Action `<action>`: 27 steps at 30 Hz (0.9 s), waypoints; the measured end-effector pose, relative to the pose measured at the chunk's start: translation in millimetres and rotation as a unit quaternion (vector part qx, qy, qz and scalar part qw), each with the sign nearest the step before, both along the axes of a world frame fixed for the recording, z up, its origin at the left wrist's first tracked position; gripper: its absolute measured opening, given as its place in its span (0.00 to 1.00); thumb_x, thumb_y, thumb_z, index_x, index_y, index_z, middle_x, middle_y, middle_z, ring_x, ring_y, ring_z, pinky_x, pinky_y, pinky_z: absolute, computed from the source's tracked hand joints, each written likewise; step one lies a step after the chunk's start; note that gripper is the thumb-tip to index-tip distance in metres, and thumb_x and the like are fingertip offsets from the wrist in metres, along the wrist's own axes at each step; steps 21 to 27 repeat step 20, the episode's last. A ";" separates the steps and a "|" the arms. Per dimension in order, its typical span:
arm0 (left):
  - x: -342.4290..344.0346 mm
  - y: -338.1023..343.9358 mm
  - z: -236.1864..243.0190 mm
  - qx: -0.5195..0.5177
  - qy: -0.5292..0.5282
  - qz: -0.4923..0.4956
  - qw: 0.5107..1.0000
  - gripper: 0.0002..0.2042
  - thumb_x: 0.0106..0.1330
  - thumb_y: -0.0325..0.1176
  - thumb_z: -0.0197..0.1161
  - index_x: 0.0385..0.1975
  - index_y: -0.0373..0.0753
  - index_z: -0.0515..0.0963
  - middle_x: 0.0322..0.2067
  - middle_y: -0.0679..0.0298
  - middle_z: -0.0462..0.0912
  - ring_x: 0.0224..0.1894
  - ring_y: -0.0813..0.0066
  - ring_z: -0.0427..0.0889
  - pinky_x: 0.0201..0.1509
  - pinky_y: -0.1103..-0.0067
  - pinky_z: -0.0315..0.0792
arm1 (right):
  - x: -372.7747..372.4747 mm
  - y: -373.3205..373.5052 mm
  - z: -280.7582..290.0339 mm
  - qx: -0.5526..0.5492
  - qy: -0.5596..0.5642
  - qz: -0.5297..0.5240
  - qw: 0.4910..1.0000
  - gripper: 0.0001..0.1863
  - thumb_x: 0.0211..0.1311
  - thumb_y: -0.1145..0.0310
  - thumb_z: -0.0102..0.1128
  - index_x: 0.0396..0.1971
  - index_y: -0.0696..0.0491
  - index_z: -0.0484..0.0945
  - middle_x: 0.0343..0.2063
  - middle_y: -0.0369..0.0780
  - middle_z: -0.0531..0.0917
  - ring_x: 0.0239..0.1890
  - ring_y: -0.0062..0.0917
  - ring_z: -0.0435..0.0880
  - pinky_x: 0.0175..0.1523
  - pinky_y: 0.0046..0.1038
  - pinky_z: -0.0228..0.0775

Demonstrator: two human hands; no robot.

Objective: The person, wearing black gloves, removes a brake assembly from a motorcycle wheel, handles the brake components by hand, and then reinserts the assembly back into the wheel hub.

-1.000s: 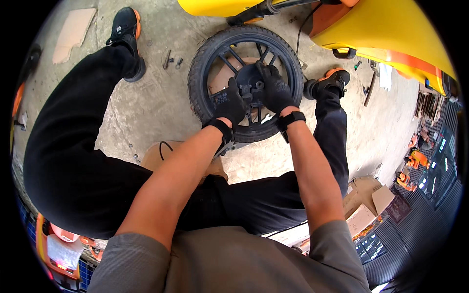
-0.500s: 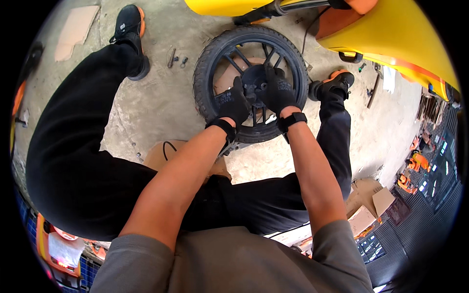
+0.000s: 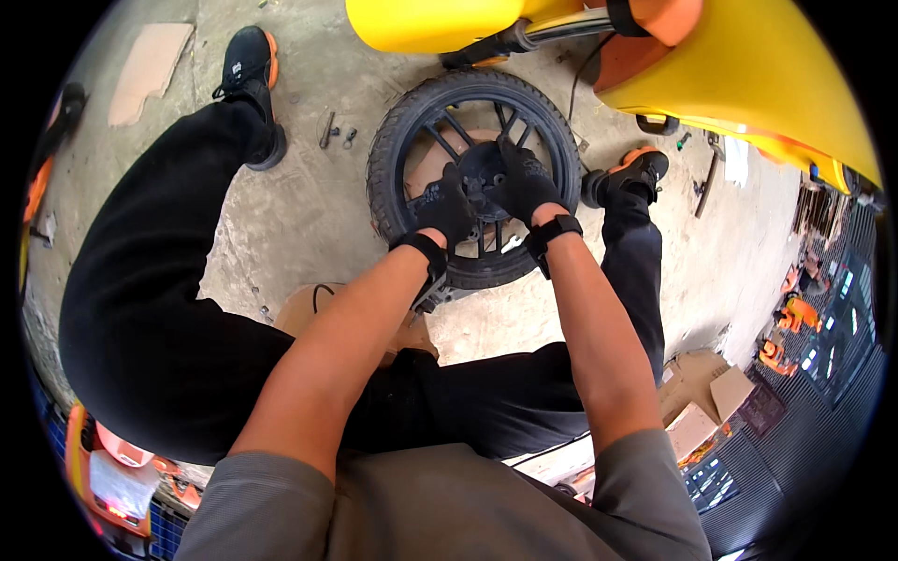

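A black motorcycle wheel (image 3: 382,182) with its tyre on lies flat on the concrete floor between my legs. Both my hands wear dark gloves and rest at its hub (image 3: 479,161). My left hand (image 3: 446,208) is closed against the hub's near left side, thumb up. On the right side of the hub, my right hand (image 3: 526,185) is also closed, with its thumb and fingers over the hub's edge. The glove backs hide the fingertips, so any small part under them does not show. Spokes fan out around the hands, and cardboard shows through the far left gaps.
A yellow motorcycle body (image 3: 739,75) stands at the far right, its front end just beyond the tyre. Loose bolts (image 3: 327,129) lie left of the wheel, and a metal bar (image 3: 709,182) lies to the right. A cardboard piece (image 3: 150,70) is at far left; an opened carton (image 3: 697,383) stands near right.
The view has shifted slightly, so the wheel sits a little lower and to the left. Both hands stay at the hub, with only small finger movement.
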State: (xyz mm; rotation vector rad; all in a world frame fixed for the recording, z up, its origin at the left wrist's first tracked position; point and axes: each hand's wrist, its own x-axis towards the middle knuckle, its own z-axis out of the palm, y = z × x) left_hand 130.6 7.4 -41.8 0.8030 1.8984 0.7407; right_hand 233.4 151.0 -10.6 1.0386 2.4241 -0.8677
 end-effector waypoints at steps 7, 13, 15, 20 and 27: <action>-8.2 10.2 16.8 -0.053 -0.040 -0.012 0.998 0.31 0.61 0.36 0.64 0.63 0.30 0.65 0.47 0.40 0.81 0.49 0.47 0.82 0.51 0.64 0.75 | 3.6 7.5 -4.5 0.004 -0.003 -0.010 1.000 0.49 0.46 0.63 0.72 0.70 0.51 0.57 0.54 0.57 0.76 0.54 0.51 0.78 0.56 0.44 0.72; -3.8 3.8 24.6 -0.040 -0.009 0.010 0.999 0.31 0.62 0.38 0.63 0.62 0.30 0.65 0.41 0.41 0.83 0.46 0.45 0.82 0.49 0.61 0.75 | 0.0 -3.8 3.1 0.002 -0.069 -0.032 0.997 0.52 0.47 0.59 0.72 0.72 0.47 0.54 0.56 0.58 0.73 0.57 0.53 0.76 0.60 0.43 0.70; -2.6 1.4 24.4 0.002 -0.006 0.032 0.999 0.26 0.61 0.34 0.62 0.58 0.31 0.66 0.36 0.40 0.83 0.42 0.43 0.83 0.44 0.58 0.75 | -2.6 -2.9 4.5 -0.002 -0.076 -0.044 0.996 0.52 0.47 0.59 0.72 0.73 0.47 0.54 0.55 0.57 0.74 0.57 0.54 0.76 0.61 0.44 0.70; -2.1 -1.3 3.1 -0.030 0.004 -0.027 0.999 0.31 0.59 0.36 0.67 0.60 0.32 0.63 0.36 0.41 0.84 0.41 0.44 0.84 0.46 0.59 0.76 | 2.9 2.9 -4.7 -0.036 -0.062 -0.012 0.997 0.52 0.47 0.57 0.73 0.73 0.45 0.54 0.55 0.57 0.74 0.57 0.53 0.76 0.61 0.43 0.70; -2.1 -1.3 3.1 -0.030 0.004 -0.027 0.999 0.31 0.59 0.36 0.67 0.60 0.32 0.63 0.36 0.41 0.84 0.41 0.44 0.84 0.46 0.59 0.76 | 2.9 2.9 -4.7 -0.036 -0.062 -0.012 0.997 0.52 0.47 0.57 0.73 0.73 0.45 0.54 0.55 0.57 0.74 0.57 0.53 0.76 0.61 0.43 0.70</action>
